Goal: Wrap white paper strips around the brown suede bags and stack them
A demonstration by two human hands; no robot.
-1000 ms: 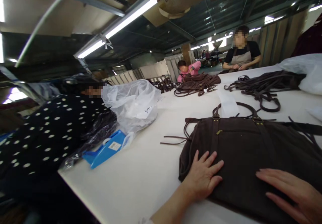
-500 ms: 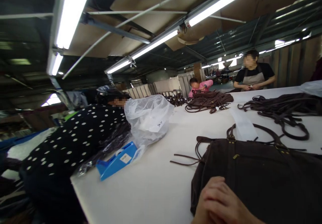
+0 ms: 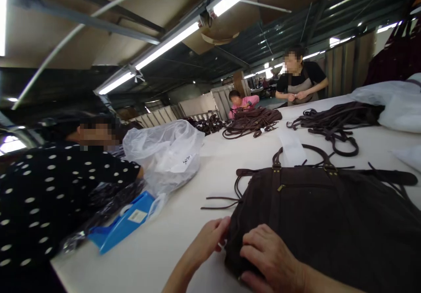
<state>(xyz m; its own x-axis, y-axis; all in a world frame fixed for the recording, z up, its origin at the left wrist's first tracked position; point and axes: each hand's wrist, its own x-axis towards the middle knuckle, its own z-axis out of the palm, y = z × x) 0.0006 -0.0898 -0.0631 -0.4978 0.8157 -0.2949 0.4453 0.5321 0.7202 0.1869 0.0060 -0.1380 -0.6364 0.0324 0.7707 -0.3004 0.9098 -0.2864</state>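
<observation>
A large dark brown bag (image 3: 315, 223) with two handles and a small brass zip lies flat on the white table (image 3: 184, 236). At the bag's left edge is my left hand (image 3: 210, 240), its fingers bent against the side; whether they pinch the fabric cannot be made out. My right hand (image 3: 269, 255) rests on the bag's lower left part, fingers curled and thumb lower down, near the edge. Thin dark cords stick out from the bag's upper left corner.
A blue tape dispenser (image 3: 123, 223) and a clear plastic bag (image 3: 167, 157) stand left. A person in a dotted top (image 3: 39, 201) leans there. Dark strap bundles (image 3: 253, 119) (image 3: 342, 117) lie at the back, near two other people. Plastic wrap (image 3: 397, 104) lies right.
My hands, together before, have parted: the left is at the bag's side, the right on its front. The view has shifted right. The person in dots has an arm reaching to the plastic bag.
</observation>
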